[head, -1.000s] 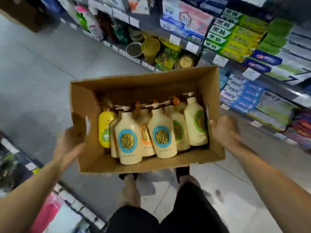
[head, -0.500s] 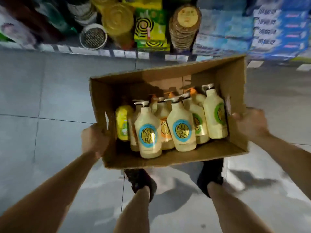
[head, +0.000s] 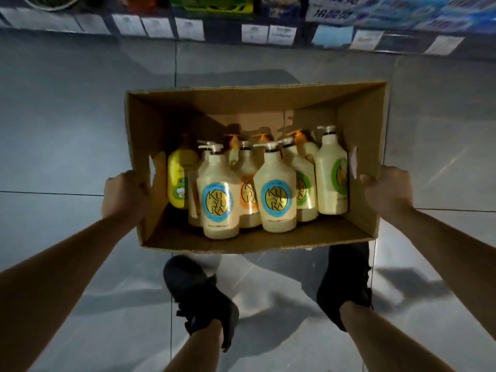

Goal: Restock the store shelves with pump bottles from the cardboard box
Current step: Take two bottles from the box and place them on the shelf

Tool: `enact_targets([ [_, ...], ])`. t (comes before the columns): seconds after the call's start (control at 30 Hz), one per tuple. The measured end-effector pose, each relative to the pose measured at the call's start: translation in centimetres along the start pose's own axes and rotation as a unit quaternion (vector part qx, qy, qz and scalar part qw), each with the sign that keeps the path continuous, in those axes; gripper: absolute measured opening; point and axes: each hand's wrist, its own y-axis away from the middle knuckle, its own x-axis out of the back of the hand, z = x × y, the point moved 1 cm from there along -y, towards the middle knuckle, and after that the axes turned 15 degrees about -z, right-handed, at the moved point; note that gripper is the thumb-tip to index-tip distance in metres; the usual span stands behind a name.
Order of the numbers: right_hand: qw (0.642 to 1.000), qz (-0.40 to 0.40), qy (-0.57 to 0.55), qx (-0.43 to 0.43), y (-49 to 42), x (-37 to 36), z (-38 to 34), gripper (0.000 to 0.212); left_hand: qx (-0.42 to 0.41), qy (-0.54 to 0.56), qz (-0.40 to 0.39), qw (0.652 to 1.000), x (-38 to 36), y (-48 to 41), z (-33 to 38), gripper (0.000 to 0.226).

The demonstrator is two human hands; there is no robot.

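While hands (head: 124, 194) (head: 386, 190) grip box (head: 359, 226), rear pump bottles (head: 268, 191) hidden

The single head view looks steeply down from above, close over the cardboard box (head: 257, 108). The shelf edge (head: 241, 33) crosses the frame's top, shoes (head: 198, 299) sit below.

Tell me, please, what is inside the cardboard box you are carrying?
The cardboard box holds cream pump bottles with blue, orange and green labels, plus one yellow bottle at the left. The back bottles are partly covered, so an exact count is unclear.
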Motion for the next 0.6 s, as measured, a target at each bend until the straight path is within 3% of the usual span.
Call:
enact_targets([
  [0.2, 1.0, 0.004, -0.014, -0.011, -1.6, -0.3, 0.5, 0.026, 0.029, -0.01, 0.009, 0.999, -0.3, -1.2, -0.2, 0.02],
  [0.3, 0.999, -0.024, -0.025, -0.038, -0.8, 0.2, -0.2, 0.018, 0.094, 0.01, -0.042, 0.995, 0.7, -0.8, 1.0, 0.023],
  [0.4, 0.995, -0.011, -0.078, -0.053, 1.1, 1.0, -1.8, 0.038, 0.138, 0.04, -0.069, 0.987, 1.9, 0.3, 2.9, 0.037],
  [0.5, 0.99, 0.123, -0.068, 0.026, 3.9, 1.7, -4.1, 0.053, 0.026, 0.035, 0.062, 0.997, 2.6, 2.7, 4.5, 0.063],
  [0.53, 0.986, 0.139, -0.063, 0.059, 4.8, 1.7, -4.8, 0.052, -0.021, 0.024, 0.091, 0.995, 2.7, 3.6, 5.3, 0.062],
  [0.6, 0.989, 0.084, -0.09, 0.085, 5.8, 0.7, -6.0, 0.046, -0.074, 0.054, 0.063, 0.994, 1.6, 4.8, 6.6, 0.054],
])
